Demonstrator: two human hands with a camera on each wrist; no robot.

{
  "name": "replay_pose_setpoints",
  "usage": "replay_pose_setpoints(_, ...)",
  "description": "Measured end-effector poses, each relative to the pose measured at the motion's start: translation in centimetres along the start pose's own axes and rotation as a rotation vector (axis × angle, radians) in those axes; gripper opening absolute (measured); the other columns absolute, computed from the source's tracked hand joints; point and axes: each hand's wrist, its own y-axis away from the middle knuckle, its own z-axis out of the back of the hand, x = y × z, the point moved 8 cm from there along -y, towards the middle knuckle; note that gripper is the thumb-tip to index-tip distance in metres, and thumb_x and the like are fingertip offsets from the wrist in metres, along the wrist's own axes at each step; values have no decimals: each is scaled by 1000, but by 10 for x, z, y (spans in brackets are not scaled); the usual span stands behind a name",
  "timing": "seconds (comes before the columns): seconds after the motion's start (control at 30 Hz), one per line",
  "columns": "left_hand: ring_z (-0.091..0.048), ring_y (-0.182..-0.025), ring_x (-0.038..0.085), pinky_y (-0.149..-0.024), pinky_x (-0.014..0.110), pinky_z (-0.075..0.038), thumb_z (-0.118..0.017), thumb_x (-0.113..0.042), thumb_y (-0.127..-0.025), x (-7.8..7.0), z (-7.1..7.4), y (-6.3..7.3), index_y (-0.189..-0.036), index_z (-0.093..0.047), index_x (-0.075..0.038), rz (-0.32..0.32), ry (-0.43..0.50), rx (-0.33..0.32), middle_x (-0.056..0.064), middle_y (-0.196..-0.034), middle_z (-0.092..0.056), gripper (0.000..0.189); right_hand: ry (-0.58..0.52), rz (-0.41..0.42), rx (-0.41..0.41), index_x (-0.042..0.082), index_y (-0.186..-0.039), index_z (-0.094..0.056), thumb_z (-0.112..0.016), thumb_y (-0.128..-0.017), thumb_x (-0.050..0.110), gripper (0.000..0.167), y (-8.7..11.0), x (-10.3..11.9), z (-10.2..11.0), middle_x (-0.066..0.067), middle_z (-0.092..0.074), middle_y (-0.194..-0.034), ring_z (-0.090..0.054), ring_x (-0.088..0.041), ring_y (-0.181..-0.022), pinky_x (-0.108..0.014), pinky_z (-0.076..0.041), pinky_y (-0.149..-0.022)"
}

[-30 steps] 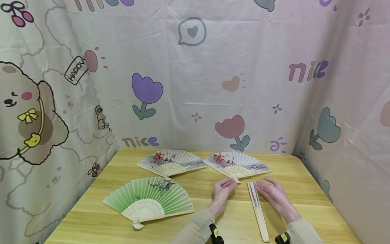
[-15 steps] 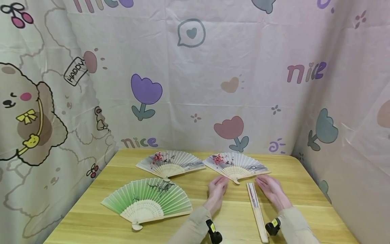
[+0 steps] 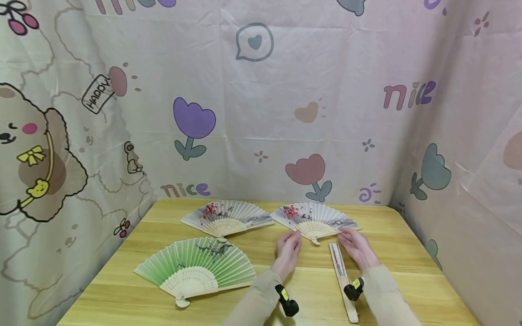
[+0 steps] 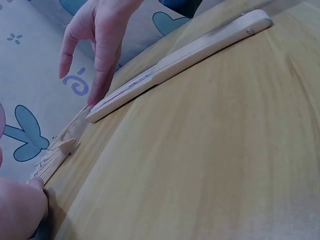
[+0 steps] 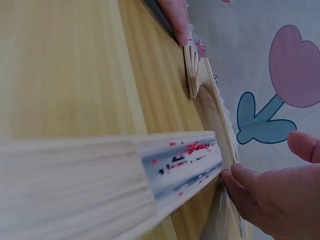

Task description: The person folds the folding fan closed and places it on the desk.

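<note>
In the head view, a spread grey-white folding fan [image 3: 314, 219] with red blossoms lies at the back right of the table. My left hand [image 3: 287, 251] touches its lower left edge with the fingertips. Fingertips of my right hand [image 3: 359, 248] meet the right end of the same fan; in the right wrist view that hand's [image 5: 275, 192] thumb stands apart from its fingers. Between the hands and nearer to me lies a folded fan [image 3: 339, 262], printed in red and grey, also large in the right wrist view. Only part of my left hand [image 4: 22, 207] shows in the left wrist view.
A matching spread fan [image 3: 227, 219] lies at the back left, its right tip close to the other's left tip. In front of it is a spread green fan [image 3: 204, 267]. A patterned cloth [image 3: 253, 113] hangs behind the wooden table [image 3: 293, 294] and at both sides.
My left hand has drawn left from the fan's pivot to its left edge. My right hand has moved from beside the folded fan to the spread fan's right end. The fans look unmoved.
</note>
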Motion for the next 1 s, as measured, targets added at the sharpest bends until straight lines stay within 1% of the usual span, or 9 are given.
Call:
replay_pose_setpoints(0.07,-52,-79,5,-76,13,-54,-63,1,-95,-1,0,-1,-79,-56,-8,1,6,-2,-5,-81,-55,19,8,-4,-5,-5,-150,-29,-51,-100,3,55,-2,0,-3,-20,-41,-130,-57,-13,-110,-25,-38,-125)
replay_pose_setpoints(0.13,-51,-78,5,-75,12,-54,-62,1,-95,-2,0,-3,-77,-56,-9,3,12,-10,-6,-79,-54,21,10,-3,-14,-8,-156,-12,-49,-101,4,67,-5,0,-6,-26,-35,-141,-51,-18,-121,-28,-31,-129)
replay_pose_setpoints(0.23,-51,-78,6,-76,13,-54,-62,2,-95,-2,0,-4,-76,-56,-10,9,10,-21,-6,-77,-54,23,-1,-6,-24,-8,-157,-3,-44,-102,4,70,-8,0,-8,-34,-20,-155,-40,-26,-137,-30,-25,-132)
replay_pose_setpoints(0.33,-51,-77,6,-76,13,-55,-62,2,-95,-1,1,-5,-75,-55,-10,9,12,-29,-5,-76,-53,24,-30,-9,-30,-6,-157,-2,-41,-103,2,68,-11,-1,-8,-31,-13,-161,-32,-27,-145,-30,-24,-132)
replay_pose_setpoints(0.4,-51,-76,5,-75,13,-55,-62,2,-95,-1,1,-6,-74,-54,-10,7,12,-31,-5,-76,-53,25,-50,-8,-36,-5,-158,-5,-42,-102,1,67,-13,-2,-8,-30,-23,-157,-43,-24,-138,-29,-28,-131)
replay_pose_setpoints(0.5,-52,-77,5,-79,14,-56,-62,3,-95,-1,2,-6,-76,-53,-9,7,12,-36,-5,-78,-54,24,-82,-7,-47,-1,-149,-31,-46,-101,-1,50,-15,-2,-5,-17,-54,-127,-60,-15,-111,-28,-41,-124)
replay_pose_setpoints(0.63,-54,-80,5,-88,18,-58,-63,2,-94,0,3,-6,-78,-53,-10,16,17,-46,-5,-80,-55,22,-133,-6,-51,4,-114,-52,-49,-100,-3,16,-16,-3,-4,0,-64,-87,-63,-9,-89,-24,-55,-107)
replay_pose_setpoints(0.87,-56,-86,6,-100,24,-57,-64,0,-94,1,3,-8,-94,-54,0,31,17,-56,-2,-85,-56,11,-180,-5,-60,3,-96,-56,-48,-98,-8,14,-17,-5,-5,-1,-66,-81,-67,-9,-82,-20,-62,-93)
replay_pose_setpoints(1.0,-59,-100,12,-116,34,-50,-66,-3,-94,1,3,-7,-118,-51,10,40,11,-56,3,-98,-58,32,-202,23,-83,-1,-101,-54,-47,-97,-13,14,-16,-4,-5,-1,-67,-78,-68,-9,-78,-18,-62,-93)
